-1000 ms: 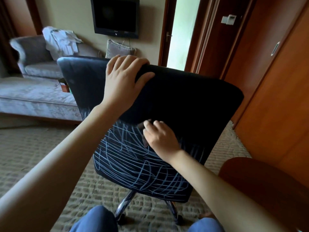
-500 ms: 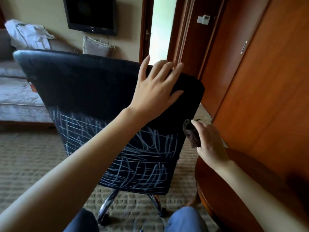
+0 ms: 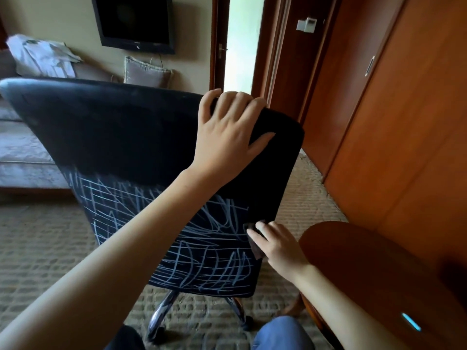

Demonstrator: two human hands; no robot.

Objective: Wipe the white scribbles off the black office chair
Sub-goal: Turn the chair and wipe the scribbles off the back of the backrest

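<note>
— While your left hand point(image 3: 227, 132) grips the top edge of the black fabric office chair point(image 3: 113, 137), fingers curled over it near the right corner, where is your other hand?
— Your right hand point(image 3: 280, 246) is at the backrest's right edge. It pinches a small dark cloth point(image 3: 256, 251), which seems to be pressed against the fabric, though blur makes that hard to tell.
— And the white scribbles point(image 3: 202, 248)?
— They cover the lower half of the backrest down to its bottom edge. A round brown wooden table point(image 3: 379, 274) stands just beside your right arm.
</note>
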